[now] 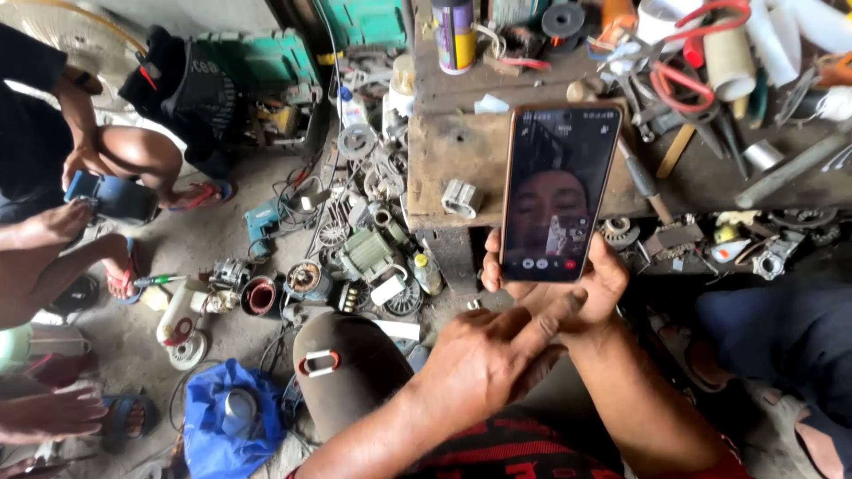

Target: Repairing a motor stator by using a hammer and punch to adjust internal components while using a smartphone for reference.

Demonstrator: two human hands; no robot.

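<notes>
**Phone held over a cluttered repair floor, one finger reaching for the screen**

At far left, other people sit on the concrete floor point(133, 355); one of them holds a dark phone point(111, 197) in a hand of their own. Just right of them, motor parts point(355, 257), coils and a blue bag point(232, 424) lie scattered, touching or nearly so.

In the lower middle, the person's left hand point(484, 355) comes in from below — knuckles up, forefinger stretched toward the bottom edge of a smartphone point(557, 191), the other fingers loosely curled. Its grip pinches nothing. The phone stands upright in the right hand point(581, 288), which cradles its lower end: thumb on the left edge, fingers wrapped round the right. That grip is pressed together on the phone. The screen shows a video call with a row of small round buttons along the bottom.

To tap well, the holding hand likely needs to stay steady, and the forefinger should land squarely on one button, since they sit close together.

Behind the phone, the wooden counter point(453, 160) ends in a front edge, with a small grey part point(461, 198) near it. To the right the counter is crowded with tools point(683, 98) — open room lies only in the air above the person's lap.
</notes>
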